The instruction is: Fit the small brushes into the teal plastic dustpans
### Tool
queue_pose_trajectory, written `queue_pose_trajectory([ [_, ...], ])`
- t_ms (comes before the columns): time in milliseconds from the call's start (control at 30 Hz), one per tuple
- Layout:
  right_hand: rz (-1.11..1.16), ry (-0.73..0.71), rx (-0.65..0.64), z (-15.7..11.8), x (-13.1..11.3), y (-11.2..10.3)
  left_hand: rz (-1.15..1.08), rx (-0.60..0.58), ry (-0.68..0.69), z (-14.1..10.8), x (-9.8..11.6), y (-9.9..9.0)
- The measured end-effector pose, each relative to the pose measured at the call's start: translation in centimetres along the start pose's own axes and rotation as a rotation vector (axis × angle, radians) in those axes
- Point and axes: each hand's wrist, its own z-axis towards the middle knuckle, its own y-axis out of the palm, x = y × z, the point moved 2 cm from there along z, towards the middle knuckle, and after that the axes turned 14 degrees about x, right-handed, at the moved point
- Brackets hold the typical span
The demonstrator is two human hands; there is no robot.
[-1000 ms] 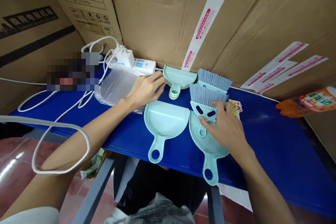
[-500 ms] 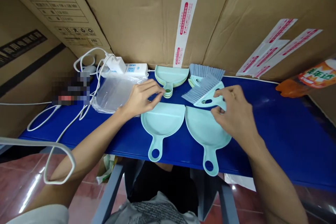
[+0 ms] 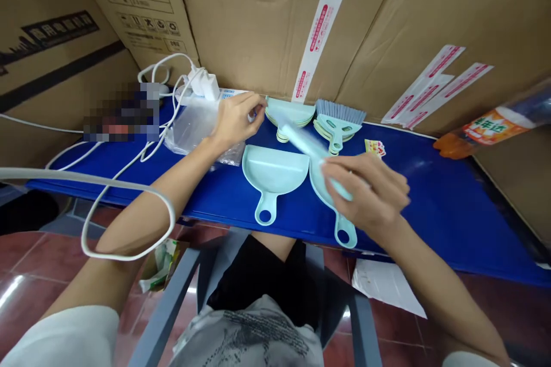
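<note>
My right hand (image 3: 365, 186) grips a pale green hand brush (image 3: 303, 140), smeared by motion, above the right dustpan (image 3: 318, 180), partly hiding it. My left hand (image 3: 241, 117) is pinched beside the stacked dustpans (image 3: 293, 109); whether anything is between its fingertips I cannot make out. Below it, a single pale green dustpan (image 3: 275, 169) lies with its handle toward me. More brushes (image 3: 340, 123) with grey-blue bristles are piled at the back, right of the dustpan stack.
Clear plastic bags (image 3: 191, 129) lie under my left forearm, near a white plug (image 3: 204, 85) and looping cables. A small colourful card (image 3: 375, 147) rests right of the brushes. An orange drink bottle (image 3: 486, 129) lies far right. Cardboard boxes (image 3: 258, 23) wall the back.
My right hand has lifted the brush off the pile and brought it toward me, turning it. The small card now shows. My left hand has shifted slightly up from the stacked handles.
</note>
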Motion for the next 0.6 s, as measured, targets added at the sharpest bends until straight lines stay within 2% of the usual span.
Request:
queue_pose_trajectory([
  [100, 0.023, -0.153, -0.110, 0.2, -3.9, 2.0, 0.056, 0.028, -0.026, 0.1, -0.8, -0.4],
  [200, 0.014, -0.230, -0.240, -0.8, -6.1, 4.1, 0.132, -0.002, -0.056, 0.3, -1.9, -1.0],
  [300, 0.059, -0.219, -0.419, -2.1, -6.7, 5.2, 0.140, -0.038, -0.094, 0.5, -2.8, -1.3],
  [433, 0.270, -0.087, -0.624, -2.9, -6.4, 4.9, 0.080, -0.110, -0.099, 0.3, -2.8, -0.8],
  [500, 0.335, -0.028, -0.681, -3.0, -6.3, 4.6, 0.093, -0.163, -0.074, 0.1, -2.3, -0.4],
  [600, 0.375, -0.037, -0.699, -3.1, -6.5, 4.3, 0.115, -0.205, -0.047, -0.2, -1.5, 0.0],
])
